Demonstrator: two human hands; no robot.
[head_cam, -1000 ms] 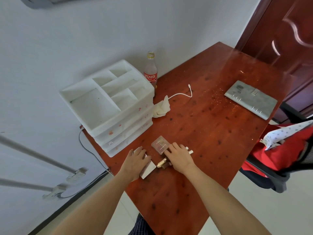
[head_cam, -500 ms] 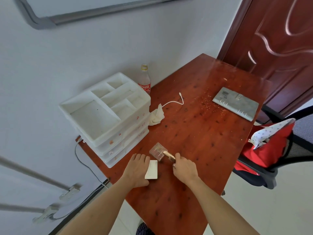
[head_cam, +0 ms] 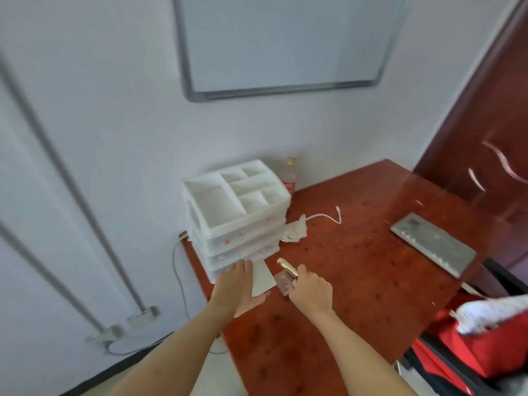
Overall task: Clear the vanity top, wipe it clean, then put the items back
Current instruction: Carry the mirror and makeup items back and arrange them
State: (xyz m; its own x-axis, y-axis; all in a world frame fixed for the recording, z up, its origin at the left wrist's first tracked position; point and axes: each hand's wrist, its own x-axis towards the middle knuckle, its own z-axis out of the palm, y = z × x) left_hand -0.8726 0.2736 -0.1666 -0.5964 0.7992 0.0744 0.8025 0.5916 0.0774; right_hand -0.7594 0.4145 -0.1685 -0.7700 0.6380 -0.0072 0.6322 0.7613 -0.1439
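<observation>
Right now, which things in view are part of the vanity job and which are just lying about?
In the job: white card held by left hand; gold tube gripped by right hand; clear compact; white organizer; crumpled cloth.

Lying about: soda bottle; grey binder; whiteboard.

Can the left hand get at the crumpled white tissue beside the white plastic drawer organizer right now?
Probably not yet: the left hand is holding a flat white card, so it is occupied. The path over the red-brown wooden table to the crumpled white tissue looks unobstructed.
</observation>
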